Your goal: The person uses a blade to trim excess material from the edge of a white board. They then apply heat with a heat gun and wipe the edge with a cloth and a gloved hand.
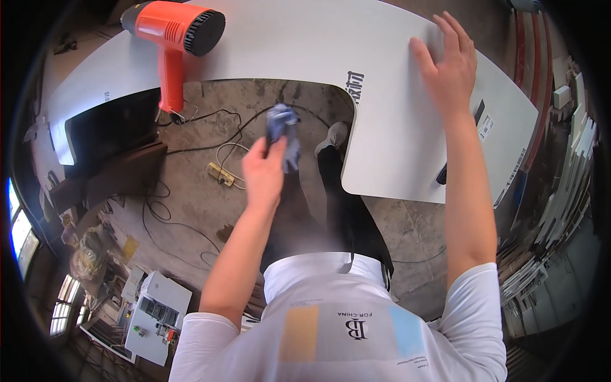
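Note:
My left hand (264, 172) is closed on a crumpled blue and grey cloth (283, 124), which is smeared by motion. It is held over the gap in front of the white board. My right hand (449, 67) rests on the board's white face (388, 127), fingers apart and holding nothing. An orange heat gun (167, 28) with a dark nozzle lies on the board at the far left, its handle pointing toward me. Under my right forearm, a black-handled tool (442, 176) shows only in part near the board's near edge.
Dark cables (216, 149) and a yellow power strip (220, 174) lie on the concrete floor (191, 204). A dark panel (114, 127) is below the board at left. White machinery (156, 312) stands at lower left; long pale strips (566, 184) are stacked at right.

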The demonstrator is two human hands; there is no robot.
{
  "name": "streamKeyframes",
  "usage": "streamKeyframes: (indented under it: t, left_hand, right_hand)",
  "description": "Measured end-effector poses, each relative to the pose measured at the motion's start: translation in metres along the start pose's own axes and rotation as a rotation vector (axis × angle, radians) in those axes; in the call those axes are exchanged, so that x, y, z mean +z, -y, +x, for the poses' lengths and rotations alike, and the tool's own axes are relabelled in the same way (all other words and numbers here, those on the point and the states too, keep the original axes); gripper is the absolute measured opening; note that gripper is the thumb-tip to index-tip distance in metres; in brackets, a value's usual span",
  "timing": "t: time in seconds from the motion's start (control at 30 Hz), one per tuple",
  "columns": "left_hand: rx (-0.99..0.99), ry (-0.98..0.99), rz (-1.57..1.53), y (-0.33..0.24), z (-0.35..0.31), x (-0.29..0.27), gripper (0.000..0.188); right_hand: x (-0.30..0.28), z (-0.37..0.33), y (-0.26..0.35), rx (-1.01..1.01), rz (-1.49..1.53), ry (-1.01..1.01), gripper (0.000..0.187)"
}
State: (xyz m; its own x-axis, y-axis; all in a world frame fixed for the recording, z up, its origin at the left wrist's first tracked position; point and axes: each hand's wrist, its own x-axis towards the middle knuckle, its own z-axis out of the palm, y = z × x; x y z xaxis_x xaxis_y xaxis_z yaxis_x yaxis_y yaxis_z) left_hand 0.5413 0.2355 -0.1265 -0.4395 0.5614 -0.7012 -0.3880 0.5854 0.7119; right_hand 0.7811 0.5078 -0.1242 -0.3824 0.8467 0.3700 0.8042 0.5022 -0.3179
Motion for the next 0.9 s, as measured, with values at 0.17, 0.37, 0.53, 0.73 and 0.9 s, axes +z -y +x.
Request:
streamKeyframes:
  t: [0.17, 0.37, 0.53, 0.73, 0.9]
  left_hand:
    - [-0.184, 0.231, -0.28, 0.005, -0.019, 0.061, 0.026]
    - [-0.219, 0.287, -0.522, 0.003, -0.036, 0.072, 0.031]
    - [-0.289, 0.34, -0.587, 0.013, -0.034, 0.07, 0.033]
    - [-0.236, 0.364, -0.504, 0.01, -0.041, 0.071, 0.035]
    - [-0.275, 0.351, -0.4, 0.007, -0.029, 0.063, 0.035]
  right_hand:
    - [-0.004, 0.012, 0.023, 0.091, -0.126, 0.099, 0.047]
    - [-0.004, 0.013, 0.012, 0.083, -0.105, 0.137, 0.049]
    - [-0.002, 0.013, 0.011, 0.074, -0.144, 0.147, 0.049]
    - [-0.001, 0.013, 0.014, 0.091, -0.146, 0.138, 0.05]
    - [0.002, 0.01, 0.012, 0.082, -0.159, 0.129, 0.049]
